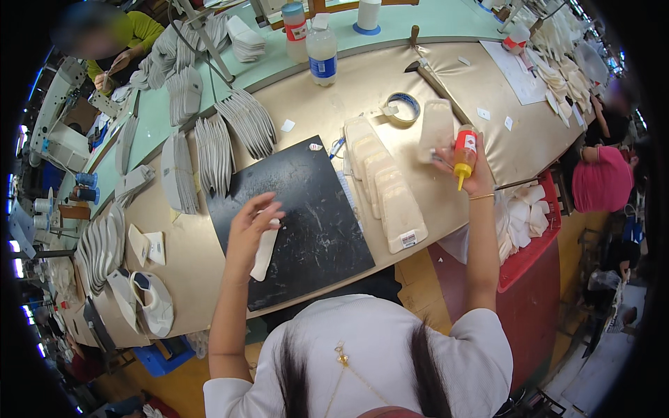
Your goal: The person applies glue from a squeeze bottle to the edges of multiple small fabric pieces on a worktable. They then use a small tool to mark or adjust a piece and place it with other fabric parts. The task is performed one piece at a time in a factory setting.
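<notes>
My right hand (476, 175) is wrapped round a small squeeze bottle (465, 149) with a red label and a yellow nozzle pointing down. A beige flat piece (437, 124), slightly blurred, is at its fingertips; whether they grip it I cannot tell. My left hand (252, 226) is over the black mat (306, 209), fingers apart and bent. Right beneath it a narrow off-white piece (264, 255) lies on the mat, its upper end partly covered by the fingers. To the right of the mat, several beige flat pieces (391, 191) overlap in a row.
Stacks of grey pieces (212, 155) stand left of the mat, and a white shoe upper (155, 304) lies nearer me. A tape roll (402, 109), a hammer (437, 87) and bottles (322, 52) are farther back. A red crate (550, 209) of white pieces sits right. Other people work nearby.
</notes>
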Demonstrator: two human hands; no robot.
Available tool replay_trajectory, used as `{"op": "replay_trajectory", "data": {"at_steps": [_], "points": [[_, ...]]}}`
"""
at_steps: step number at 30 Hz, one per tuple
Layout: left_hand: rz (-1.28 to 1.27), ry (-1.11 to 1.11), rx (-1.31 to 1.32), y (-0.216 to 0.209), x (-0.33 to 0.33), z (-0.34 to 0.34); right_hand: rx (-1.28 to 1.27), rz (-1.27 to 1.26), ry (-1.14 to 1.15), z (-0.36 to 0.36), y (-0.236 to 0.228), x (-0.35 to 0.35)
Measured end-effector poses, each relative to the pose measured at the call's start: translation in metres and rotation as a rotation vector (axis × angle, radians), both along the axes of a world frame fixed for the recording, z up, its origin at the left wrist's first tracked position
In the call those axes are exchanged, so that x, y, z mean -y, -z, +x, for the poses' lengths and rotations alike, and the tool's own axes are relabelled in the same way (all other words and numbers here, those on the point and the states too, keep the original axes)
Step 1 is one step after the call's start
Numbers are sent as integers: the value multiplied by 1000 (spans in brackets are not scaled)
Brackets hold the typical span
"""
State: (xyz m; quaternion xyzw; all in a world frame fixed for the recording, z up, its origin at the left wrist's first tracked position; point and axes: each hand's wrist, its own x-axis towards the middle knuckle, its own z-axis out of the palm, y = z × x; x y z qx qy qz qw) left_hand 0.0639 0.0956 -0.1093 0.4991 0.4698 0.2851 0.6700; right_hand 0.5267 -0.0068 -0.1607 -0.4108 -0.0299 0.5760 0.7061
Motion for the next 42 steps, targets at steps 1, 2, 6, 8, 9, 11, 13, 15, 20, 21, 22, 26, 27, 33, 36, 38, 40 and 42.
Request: {"op": "replay_trajectory", "data": {"at_steps": [1, 2, 6, 8, 9, 11, 13, 15, 20, 21, 22, 26, 27, 33, 36, 38, 40, 42], "points": [[-27, -49, -7, 2, 3, -12, -77, 115, -9, -7, -2, -8], [-53, -83, 20, 5, 5, -22, -155, 230, -18, -13, -3, -16], [-118, -189, 79, 7, 13, -44, -169, 286, 42, -11, 26, -63], [-119, -235, 87, 6, 14, -51, -146, 294, 112, -9, 30, -93], [-114, -263, 88, 6, 16, -55, -138, 308, 129, -13, 27, -113], [-102, -275, 103, 8, 16, -58, -126, 309, 225, -5, 27, -147], [-83, -302, 105, 7, 17, -62, -145, 306, 243, -6, 22, -178], [-48, -324, 55, 5, 19, -65, -175, 348, 172, -1, 21, -190], [161, -366, -262, 16, 27, -79, 148, 43, -264, 16, 15, -132], [233, -308, -405, 19, 28, -78, 219, -35, -279, 11, 7, -112], [305, -253, -551, 19, 28, -78, 289, -113, -301, 5, 3, -99], [542, -60, -846, 30, 31, -69, 226, -230, -297, -4, 4, -80], [549, -45, -866, 31, 30, -66, 217, -228, -318, -2, 4, -80], [542, 62, -918, 27, 29, -53, 275, -204, -478, -2, -7, -93], [438, 64, -905, 22, 28, -53, 279, -206, -523, 4, -12, -89], [391, 120, -897, 29, 25, -60, 380, -203, -450, -4, -25, -78], [277, 154, -808, 29, 21, -62, 432, -107, -330, -2, -31, -69], [90, 157, -646, 21, 15, -62, 490, 56, -186, -6, -37, -62]]}}
